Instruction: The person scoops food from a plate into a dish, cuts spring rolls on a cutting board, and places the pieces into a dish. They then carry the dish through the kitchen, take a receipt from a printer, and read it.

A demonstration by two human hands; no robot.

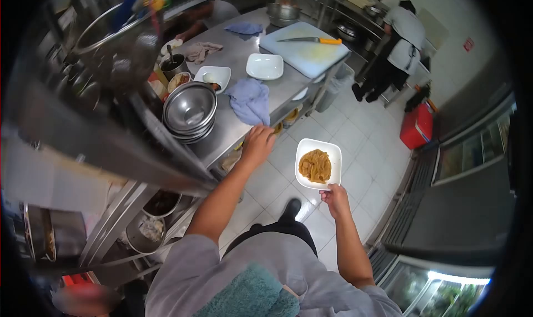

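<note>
My right hand [335,201] grips the near rim of a white square bowl [301,176], holding it out over the tiled floor. Brown, glossy strips of food [315,166] lie in the middle of the bowl. At the edge of the steel table [223,136], my left hand [259,146] is open, its fingers stretched toward a crumpled blue cloth [250,100]. Beyond the cloth stand a bare white dish [265,66] and another white dish [221,74] with some food in it. Stacked steel bowls [190,109] sit at the table's left corner.
A knife [308,40] with an orange handle rests on a white cutting board [302,56]. One person [404,34] stands at the far counter; another [214,14] is behind the table. A red cooler [416,126] stands right, near dark refrigerators [452,203]. Pots fill the left.
</note>
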